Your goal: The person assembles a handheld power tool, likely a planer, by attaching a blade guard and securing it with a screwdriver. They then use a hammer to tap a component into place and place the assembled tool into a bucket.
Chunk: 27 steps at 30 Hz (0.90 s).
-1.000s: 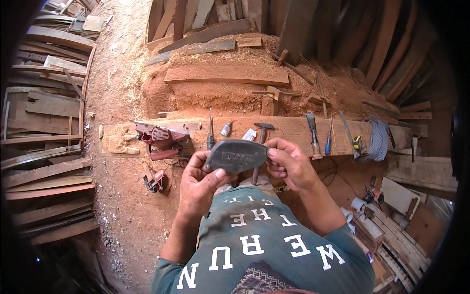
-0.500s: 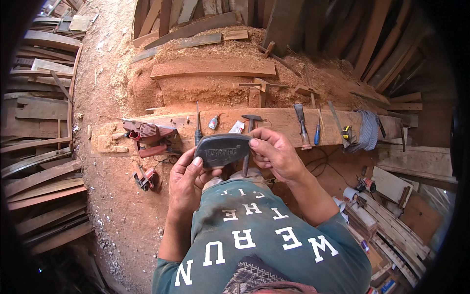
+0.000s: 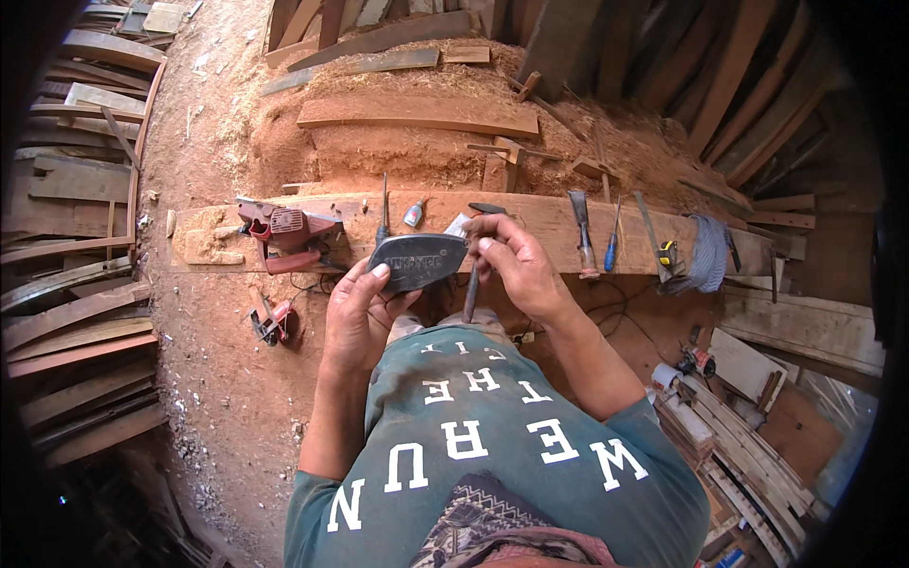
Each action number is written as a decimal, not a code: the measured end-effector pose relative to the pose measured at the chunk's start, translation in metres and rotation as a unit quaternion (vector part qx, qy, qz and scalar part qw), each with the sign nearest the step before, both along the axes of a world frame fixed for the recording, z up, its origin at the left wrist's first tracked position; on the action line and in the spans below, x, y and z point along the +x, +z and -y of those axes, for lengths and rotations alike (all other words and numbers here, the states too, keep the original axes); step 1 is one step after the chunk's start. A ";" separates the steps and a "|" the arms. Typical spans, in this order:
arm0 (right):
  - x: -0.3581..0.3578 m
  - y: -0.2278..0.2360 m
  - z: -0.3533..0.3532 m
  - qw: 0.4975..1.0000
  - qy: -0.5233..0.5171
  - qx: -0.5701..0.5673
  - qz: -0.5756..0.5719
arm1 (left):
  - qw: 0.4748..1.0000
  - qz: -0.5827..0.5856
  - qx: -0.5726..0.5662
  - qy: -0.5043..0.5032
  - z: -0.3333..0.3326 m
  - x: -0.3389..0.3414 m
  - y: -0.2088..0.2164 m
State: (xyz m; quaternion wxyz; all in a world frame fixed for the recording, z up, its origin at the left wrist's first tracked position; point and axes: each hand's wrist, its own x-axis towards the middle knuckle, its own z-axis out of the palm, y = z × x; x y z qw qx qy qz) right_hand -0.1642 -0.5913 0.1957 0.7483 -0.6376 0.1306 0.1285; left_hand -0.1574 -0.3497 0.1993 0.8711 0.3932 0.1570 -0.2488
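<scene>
My left hand (image 3: 360,303) grips the left end of a flat black rounded piece (image 3: 417,262) with raised lettering, thumb on top and fingers beneath. At its right end is my right hand (image 3: 519,265), fingers curled and thumb near the index finger. Whether a small thing sits between those fingertips is hidden. Below the right hand shows the handle of a hammer (image 3: 471,295); its dark head lies on the plank bench behind the hand. A small white packet (image 3: 456,225) is partly covered by the right fingers.
Along the wooden plank (image 3: 549,222) lie a red power planer (image 3: 287,234), a screwdriver (image 3: 383,213), a small bottle (image 3: 414,214), a chisel (image 3: 582,232), a blue-handled screwdriver (image 3: 613,241), a tape measure (image 3: 668,253) and coiled rope (image 3: 705,254). Stacked boards (image 3: 80,246) stand left.
The right hand has shifted off its pinch on the black piece's upper right corner, and its fingers have curled more. The black piece has dropped slightly lower left in the left hand.
</scene>
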 end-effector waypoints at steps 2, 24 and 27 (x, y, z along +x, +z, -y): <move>0.000 -0.005 0.010 0.999 -0.007 -0.011 0.044 | 1.000 -0.021 -0.012 0.018 0.000 -0.001 0.001; 0.004 -0.011 -0.006 0.995 -0.004 -0.053 0.088 | 0.996 -0.076 0.007 0.037 -0.006 -0.027 -0.012; 0.000 -0.010 -0.012 0.980 -0.014 -0.146 0.138 | 0.996 -0.073 0.011 0.044 -0.006 -0.028 -0.010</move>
